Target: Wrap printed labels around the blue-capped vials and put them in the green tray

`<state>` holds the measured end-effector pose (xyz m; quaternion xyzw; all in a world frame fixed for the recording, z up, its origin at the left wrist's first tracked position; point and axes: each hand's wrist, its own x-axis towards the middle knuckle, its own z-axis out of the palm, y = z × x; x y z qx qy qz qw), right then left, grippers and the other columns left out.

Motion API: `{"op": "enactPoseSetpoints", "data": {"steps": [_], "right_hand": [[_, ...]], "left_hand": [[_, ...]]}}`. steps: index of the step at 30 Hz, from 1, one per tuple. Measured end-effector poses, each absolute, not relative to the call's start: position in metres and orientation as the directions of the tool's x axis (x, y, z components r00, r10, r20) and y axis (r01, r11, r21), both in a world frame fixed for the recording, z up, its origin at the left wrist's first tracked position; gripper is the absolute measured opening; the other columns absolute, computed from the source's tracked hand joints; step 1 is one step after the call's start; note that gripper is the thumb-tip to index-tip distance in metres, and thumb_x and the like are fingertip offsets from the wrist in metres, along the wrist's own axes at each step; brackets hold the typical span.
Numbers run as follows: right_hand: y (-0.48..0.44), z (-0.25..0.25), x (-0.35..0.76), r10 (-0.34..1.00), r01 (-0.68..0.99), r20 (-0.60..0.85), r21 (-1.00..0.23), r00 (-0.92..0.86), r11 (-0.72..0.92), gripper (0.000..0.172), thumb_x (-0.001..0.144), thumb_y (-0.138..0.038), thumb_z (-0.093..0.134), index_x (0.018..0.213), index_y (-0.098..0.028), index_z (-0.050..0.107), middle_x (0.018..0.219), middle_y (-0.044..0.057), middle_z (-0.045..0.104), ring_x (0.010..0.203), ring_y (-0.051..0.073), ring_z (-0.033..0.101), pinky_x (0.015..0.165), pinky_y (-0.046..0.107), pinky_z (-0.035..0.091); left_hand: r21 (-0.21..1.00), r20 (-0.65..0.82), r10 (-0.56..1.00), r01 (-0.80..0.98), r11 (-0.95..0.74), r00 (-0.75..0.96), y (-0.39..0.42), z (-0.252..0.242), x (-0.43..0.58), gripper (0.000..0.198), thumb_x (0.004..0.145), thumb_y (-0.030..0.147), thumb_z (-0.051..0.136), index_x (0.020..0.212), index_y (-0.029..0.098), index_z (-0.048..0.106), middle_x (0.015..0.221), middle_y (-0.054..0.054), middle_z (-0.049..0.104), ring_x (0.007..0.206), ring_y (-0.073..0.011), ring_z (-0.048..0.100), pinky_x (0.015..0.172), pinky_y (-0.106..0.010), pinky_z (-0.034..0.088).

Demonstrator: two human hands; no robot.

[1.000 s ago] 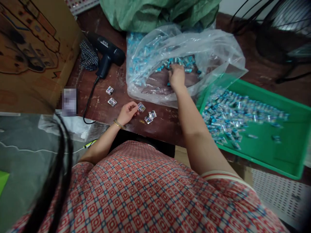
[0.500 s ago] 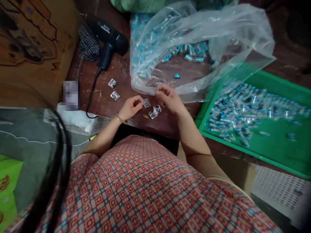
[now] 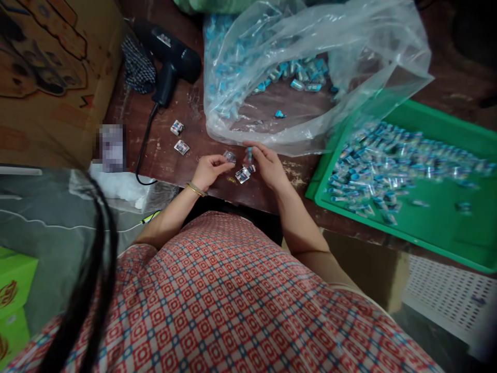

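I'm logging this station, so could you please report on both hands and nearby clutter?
Left hand holding a small packet. Right hand gripping a small blue piece. Loose packets between them; plastic bag close beyond right hand.

Room left, barrier ahead
I've bare table (image 3: 197,116) between the loose packets (image 3: 181,147) and the plastic bag (image 3: 272,44); its edge lies just beyond the right hand (image 3: 267,165).
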<state>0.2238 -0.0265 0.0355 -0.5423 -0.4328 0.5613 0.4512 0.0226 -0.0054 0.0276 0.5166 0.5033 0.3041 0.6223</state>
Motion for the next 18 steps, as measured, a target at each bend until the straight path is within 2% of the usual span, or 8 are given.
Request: {"op": "enactPoseSetpoints", "data": {"steps": [3, 6, 11, 14, 18], "right_hand": [[-0.03, 0.047, 0.229, 0.99, -0.021, -0.123, -0.992, 0.069, -0.122, 0.038, 0.093, -0.061, 0.067, 0.113, -0.029, 0.07, 0.097, 0.001, 0.075, 0.087, 0.018, 0.071, 0.084, 0.036, 0.06], [-0.031, 0.059, 0.226, 0.994, -0.026, -0.036, -0.999, 0.105, -0.034, 0.03, 0.095, -0.057, 0.069, 0.106, -0.029, 0.068, 0.103, 0.002, 0.075, 0.097, 0.018, 0.073, 0.094, 0.037, 0.059], [-0.03, 0.063, 0.22, 0.995, -0.043, -0.101, -0.994, -0.011, -0.101, 0.033, 0.089, -0.057, 0.075, 0.098, -0.026, 0.069, 0.097, 0.002, 0.075, 0.091, 0.018, 0.071, 0.087, 0.036, 0.06], [-0.031, 0.059, 0.224, 0.986, -0.053, -0.14, -0.988, -0.091, -0.145, 0.034, 0.084, -0.055, 0.08, 0.095, -0.024, 0.07, 0.093, 0.002, 0.076, 0.086, 0.017, 0.07, 0.083, 0.034, 0.06], [-0.038, 0.056, 0.225, 0.991, -0.012, -0.118, -0.993, -0.06, -0.119, 0.029, 0.086, -0.052, 0.078, 0.092, -0.024, 0.071, 0.093, 0.003, 0.078, 0.085, 0.018, 0.071, 0.083, 0.037, 0.059]], "left_hand": [[0.949, -0.312, 0.89, 0.149, 0.277, 0.333, -0.004, 0.029, 0.023, 0.042, 0.066, 0.054, 0.09, 0.067, 0.016, 0.07, 0.062, -0.001, 0.064, 0.058, -0.0112, 0.052, 0.058, -0.026, 0.04], [0.954, -0.296, 0.88, 0.166, 0.251, 0.372, -0.003, 0.035, 0.024, 0.04, 0.066, 0.05, 0.092, 0.068, 0.016, 0.071, 0.063, 0.0, 0.064, 0.058, -0.0106, 0.051, 0.057, -0.025, 0.038], [0.948, -0.315, 0.836, 0.195, 0.252, 0.45, -0.004, 0.048, 0.022, 0.04, 0.067, 0.048, 0.093, 0.068, 0.015, 0.071, 0.063, 0.0, 0.064, 0.058, -0.0107, 0.052, 0.055, -0.025, 0.037], [0.945, -0.321, 0.82, 0.216, 0.245, 0.474, -0.005, 0.052, 0.019, 0.037, 0.069, 0.044, 0.093, 0.07, 0.014, 0.071, 0.066, -0.002, 0.067, 0.061, -0.0127, 0.058, 0.059, -0.026, 0.042], [0.939, -0.338, 0.802, 0.122, 0.321, 0.493, -0.01, 0.049, 0.022, 0.037, 0.073, 0.044, 0.092, 0.09, 0.014, 0.078, 0.084, -0.006, 0.077, 0.078, -0.0182, 0.071, 0.072, -0.03, 0.054]]}}
